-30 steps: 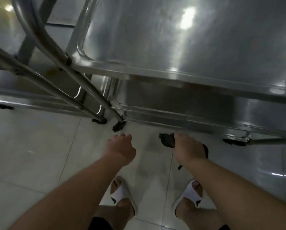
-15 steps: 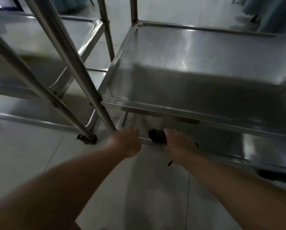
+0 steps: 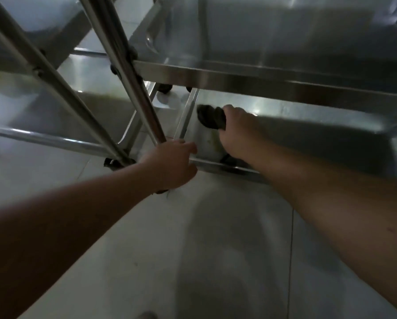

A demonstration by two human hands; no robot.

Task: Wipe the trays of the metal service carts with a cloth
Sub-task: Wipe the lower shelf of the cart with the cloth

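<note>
Right hand (image 3: 236, 128) is in on the bottom tray (image 3: 308, 116), fingers curled round the dark cloth (image 3: 210, 116) at the tray's near-left corner. The tray's long axis runs off to the right, so the unwiped stretch lies that way. Left hand (image 3: 169, 165) curls at the cart's corner post (image 3: 133, 74), apparently bracing it.

Catering or institutional service area, indicated by two steel carts (image 3: 261, 74) parked side by side on tiled floor (image 3: 192, 249).
</note>
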